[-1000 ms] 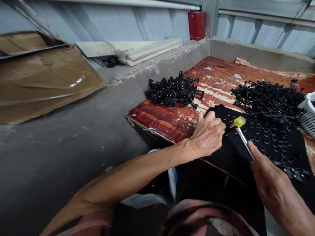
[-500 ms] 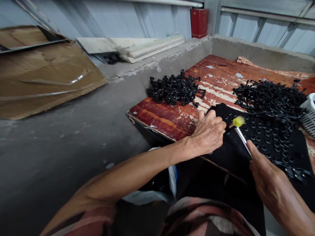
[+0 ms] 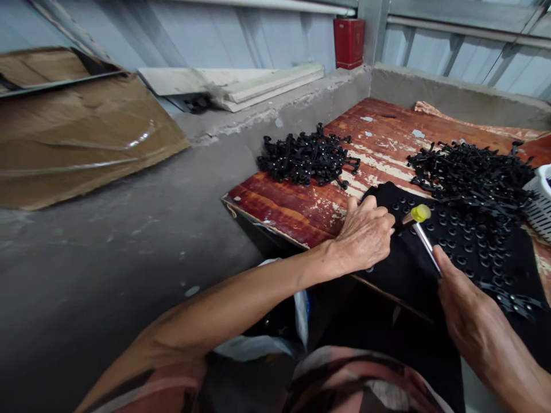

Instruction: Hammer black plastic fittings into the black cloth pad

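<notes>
My left hand [image 3: 365, 234] rests curled on the near left part of a black mat [image 3: 469, 241] studded with small rings, its fingertips pinched on something I cannot make out. My right hand [image 3: 469, 315] grips the metal shaft of a small hammer with a yellow head [image 3: 420, 213]. The hammer head hovers just right of my left fingertips, over the mat. The mat lies on a worn red board [image 3: 310, 209].
Two heaps of black plastic parts lie on the board, one at the back left [image 3: 307, 158], one at the right [image 3: 471, 169]. A white basket [image 3: 540, 206] stands at the right edge. Cardboard [image 3: 81, 137], planks [image 3: 241, 86] and a red box [image 3: 348, 41] lie beyond on the concrete floor.
The hammer head dipped slightly and has come back up; both hands stay in place on the mat.
</notes>
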`<move>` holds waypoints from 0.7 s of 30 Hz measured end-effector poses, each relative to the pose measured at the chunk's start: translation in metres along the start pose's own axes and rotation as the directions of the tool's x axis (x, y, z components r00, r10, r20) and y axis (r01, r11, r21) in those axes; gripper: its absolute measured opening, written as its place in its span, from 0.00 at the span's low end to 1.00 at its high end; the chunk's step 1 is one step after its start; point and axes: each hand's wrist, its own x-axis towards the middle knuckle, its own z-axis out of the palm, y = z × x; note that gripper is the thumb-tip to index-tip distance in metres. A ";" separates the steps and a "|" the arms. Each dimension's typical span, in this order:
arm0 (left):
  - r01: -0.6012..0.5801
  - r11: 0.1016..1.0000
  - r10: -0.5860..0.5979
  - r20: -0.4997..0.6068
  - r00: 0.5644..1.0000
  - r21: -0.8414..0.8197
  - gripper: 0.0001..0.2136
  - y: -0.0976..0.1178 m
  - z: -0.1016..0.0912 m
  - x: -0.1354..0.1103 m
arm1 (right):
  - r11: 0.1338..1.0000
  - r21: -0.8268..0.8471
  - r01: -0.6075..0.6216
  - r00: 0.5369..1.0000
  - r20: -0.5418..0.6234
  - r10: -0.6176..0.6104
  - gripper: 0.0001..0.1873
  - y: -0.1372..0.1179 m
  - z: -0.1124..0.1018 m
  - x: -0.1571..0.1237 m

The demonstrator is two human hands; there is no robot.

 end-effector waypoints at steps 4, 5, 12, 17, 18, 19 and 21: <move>0.047 0.998 -0.045 0.063 0.997 -0.029 0.10 0.006 -0.003 0.000 | 0.994 0.012 0.105 0.994 -0.044 -0.105 0.35 0.023 0.008 -0.005; 0.059 0.998 -0.057 0.082 0.995 -0.029 0.10 0.008 -0.002 0.000 | 0.992 0.023 0.127 0.992 -0.025 -0.127 0.36 0.030 0.011 -0.005; 0.039 0.995 -0.041 0.023 0.999 0.087 0.10 -0.018 -0.017 0.014 | 0.982 0.185 -0.038 0.988 -0.140 0.064 0.29 0.037 0.032 -0.015; 0.234 0.961 -0.175 -0.331 0.927 0.146 0.16 -0.084 -0.069 0.042 | 0.883 0.430 -0.189 0.958 -0.117 0.262 0.27 0.001 0.037 -0.023; 0.227 0.965 -0.167 -0.361 0.918 0.131 0.16 -0.090 -0.071 0.049 | 0.851 0.481 -0.209 0.934 -0.160 0.320 0.26 -0.003 0.038 -0.021; 0.228 0.964 -0.156 -0.404 0.901 0.135 0.13 -0.091 -0.070 0.054 | 0.816 0.537 -0.213 0.919 -0.173 0.353 0.25 -0.005 0.038 -0.020; 0.214 0.966 -0.142 -0.396 0.907 0.143 0.11 -0.071 -0.057 0.057 | 0.779 0.580 -0.237 0.886 -0.201 0.419 0.19 -0.008 0.040 -0.022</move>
